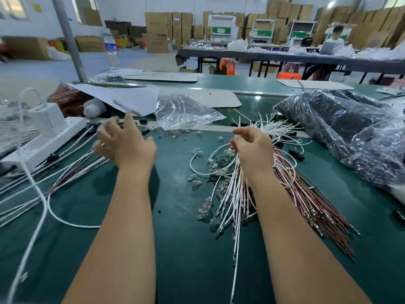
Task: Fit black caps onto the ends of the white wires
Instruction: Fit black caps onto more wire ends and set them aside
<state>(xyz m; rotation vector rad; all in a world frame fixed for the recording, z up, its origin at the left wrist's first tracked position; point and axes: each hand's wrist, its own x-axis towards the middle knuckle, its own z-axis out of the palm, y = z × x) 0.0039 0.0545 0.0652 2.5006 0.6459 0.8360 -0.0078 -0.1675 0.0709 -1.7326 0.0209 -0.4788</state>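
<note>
My right hand [252,148] grips a bundle of white wires [235,189] upright over the green table; their upper ends fan out behind my fingers and their lower ends with metal terminals trail toward me. My left hand [122,141] hovers at the left over a pile of finished white wires [72,170] with black caps; it is motion-blurred, fingers spread, and I cannot tell whether it holds anything. Loose black caps [295,153] lie beside the bundle, and more near an empty clear bag [184,113]. A large clear bag of black caps [341,130] lies at the right.
Brown wires [311,202] lie under the white bundle at the right. Small clear plastic sleeves [203,211] are scattered mid-table. A white power strip with a charger [43,132] sits at the left, its cable looping forward. A sheet of paper [122,97], a water bottle [111,51] and a metal post [70,38] stand behind.
</note>
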